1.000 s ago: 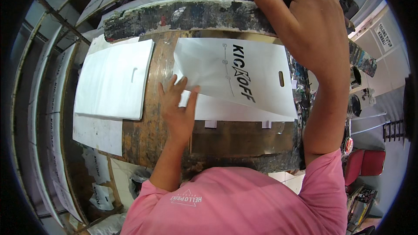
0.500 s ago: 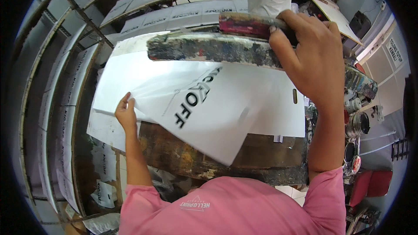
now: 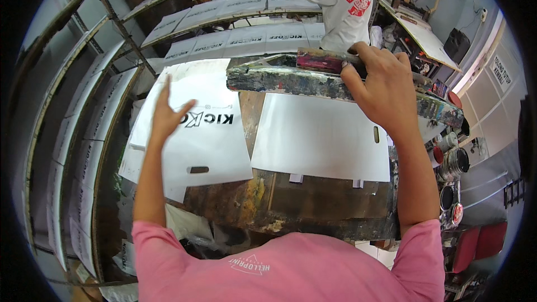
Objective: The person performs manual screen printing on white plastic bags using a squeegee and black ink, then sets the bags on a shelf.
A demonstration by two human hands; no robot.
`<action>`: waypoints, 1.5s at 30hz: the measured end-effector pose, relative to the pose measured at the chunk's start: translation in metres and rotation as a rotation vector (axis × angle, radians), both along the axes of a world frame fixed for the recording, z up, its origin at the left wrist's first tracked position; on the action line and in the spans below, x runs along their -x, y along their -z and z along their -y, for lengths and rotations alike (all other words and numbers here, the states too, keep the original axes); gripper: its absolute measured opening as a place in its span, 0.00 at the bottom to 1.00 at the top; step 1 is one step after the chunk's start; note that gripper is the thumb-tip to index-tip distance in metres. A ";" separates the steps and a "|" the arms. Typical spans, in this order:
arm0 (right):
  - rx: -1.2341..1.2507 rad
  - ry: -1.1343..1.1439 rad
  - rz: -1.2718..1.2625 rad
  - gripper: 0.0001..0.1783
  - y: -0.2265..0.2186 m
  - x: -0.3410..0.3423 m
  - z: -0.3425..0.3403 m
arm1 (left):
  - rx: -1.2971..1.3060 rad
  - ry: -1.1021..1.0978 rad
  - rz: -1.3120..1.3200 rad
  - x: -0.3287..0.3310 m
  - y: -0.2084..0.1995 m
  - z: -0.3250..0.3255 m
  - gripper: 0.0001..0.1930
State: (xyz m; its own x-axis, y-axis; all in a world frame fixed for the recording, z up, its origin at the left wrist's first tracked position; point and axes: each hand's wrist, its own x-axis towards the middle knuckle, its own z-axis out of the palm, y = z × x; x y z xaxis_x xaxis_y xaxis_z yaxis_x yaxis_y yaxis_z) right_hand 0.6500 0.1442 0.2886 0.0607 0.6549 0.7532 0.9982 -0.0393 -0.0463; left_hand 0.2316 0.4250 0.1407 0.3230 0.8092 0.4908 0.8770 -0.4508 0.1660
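Note:
My left hand (image 3: pixel 169 111) is open, fingers spread, over a white flat bag (image 3: pixel 221 148) with black print and a handle slot. That bag lies on the left side of the worktable, on top of other white sheets. My right hand (image 3: pixel 386 81) is closed around a paint-stained squeegee (image 3: pixel 320 60), at the near bar of a raised screen frame (image 3: pixel 291 80) crusted with dried ink. Beneath the frame a blank white bag (image 3: pixel 321 134) lies flat, its handle slot to the right. The frame's far part is mostly hidden.
Shelves of printed white bags stand at the left (image 3: pixel 92 128) and far side (image 3: pixel 240 36). A person in a white shirt (image 3: pixel 347 8) stands beyond the frame. Ink tins (image 3: pixel 454 162) and a red chair (image 3: pixel 475 246) are at the right. The stained wooden tabletop (image 3: pixel 251 201) shows nearest me.
The printed bag, lifted and bent in my left hand before, now lies flat at the left, and that hand has let go. My right hand still grips the squeegee. The whole view has shifted.

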 end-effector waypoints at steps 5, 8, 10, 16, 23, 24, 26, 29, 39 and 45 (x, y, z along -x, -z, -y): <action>0.162 0.123 0.040 0.41 0.053 0.018 0.035 | 0.911 0.669 1.176 -0.118 -0.020 0.188 0.67; 0.523 -0.010 0.005 0.42 0.094 0.033 0.068 | 0.821 0.398 1.081 -0.126 0.024 0.229 0.65; 0.662 -0.082 0.009 0.34 0.134 0.023 0.086 | 0.918 0.415 0.960 -0.117 0.075 0.236 0.60; 0.719 -0.195 -0.309 0.24 0.229 0.033 0.111 | 0.469 0.304 0.409 -0.097 0.168 0.242 0.56; 0.707 -0.139 -0.183 0.33 0.269 0.030 0.083 | 0.466 0.293 0.332 -0.095 0.182 0.240 0.59; 0.691 -0.140 -0.183 0.33 0.272 0.020 0.068 | 0.475 0.295 0.332 -0.092 0.187 0.240 0.59; 0.652 -0.144 -0.167 0.32 0.277 -0.001 0.032 | 0.483 0.290 0.318 -0.092 0.189 0.240 0.59; 0.554 -0.145 -0.114 0.31 0.289 -0.041 -0.024 | 0.478 0.285 0.298 -0.096 0.175 0.241 0.59; 0.484 -0.071 -0.049 0.23 0.295 -0.158 -0.185 | 0.493 0.297 0.357 -0.096 0.178 0.238 0.63; 0.863 -0.226 -0.268 0.28 0.239 -0.106 -0.097 | 0.418 0.301 0.388 -0.089 0.190 0.242 0.62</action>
State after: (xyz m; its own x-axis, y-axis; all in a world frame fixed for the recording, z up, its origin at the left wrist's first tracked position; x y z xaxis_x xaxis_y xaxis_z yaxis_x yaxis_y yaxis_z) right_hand 0.7556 0.2411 0.0501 -0.0350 0.9992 -0.0209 0.9464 0.0264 -0.3219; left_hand 0.3206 0.1830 -0.0494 0.4278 0.8592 0.2806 0.5633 -0.4962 0.6606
